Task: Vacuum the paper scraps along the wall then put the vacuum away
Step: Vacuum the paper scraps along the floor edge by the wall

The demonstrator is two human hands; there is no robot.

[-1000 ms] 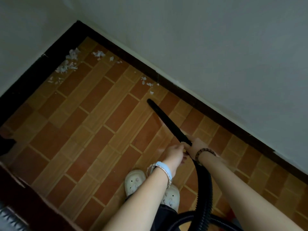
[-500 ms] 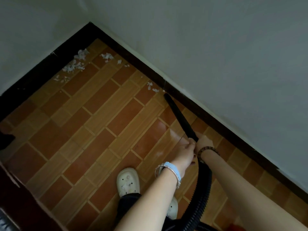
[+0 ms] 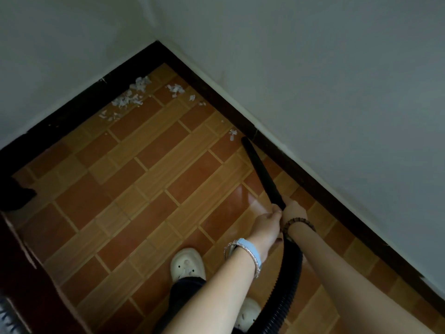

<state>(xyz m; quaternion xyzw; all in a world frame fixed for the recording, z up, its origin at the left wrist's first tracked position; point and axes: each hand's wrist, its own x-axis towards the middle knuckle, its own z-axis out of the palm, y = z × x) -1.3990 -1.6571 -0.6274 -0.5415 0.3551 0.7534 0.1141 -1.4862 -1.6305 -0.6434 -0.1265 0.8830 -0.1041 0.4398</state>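
Note:
A black vacuum wand (image 3: 261, 169) slants across the tiled floor, its tip against the dark skirting of the right wall. My left hand (image 3: 265, 225) and my right hand (image 3: 295, 210) both grip the wand's near end, where the ribbed black hose (image 3: 286, 285) joins it. Two small white paper scraps (image 3: 232, 135) lie just left of the tip. Bigger heaps of scraps (image 3: 131, 97) lie in the far corner along the left wall, with another cluster (image 3: 175, 89) beside them. The vacuum's body is out of view.
Two pale walls meet at a corner, edged by dark skirting (image 3: 325, 196). My feet in white clogs (image 3: 186, 263) stand on the orange tiles. A dark wooden piece of furniture (image 3: 26, 280) fills the lower left. A dark object (image 3: 14, 194) sits at the left edge.
The wand's tip has swung right and forward, from open floor to the skirting by the two small scraps. My view and my left foot have shifted toward the corner.

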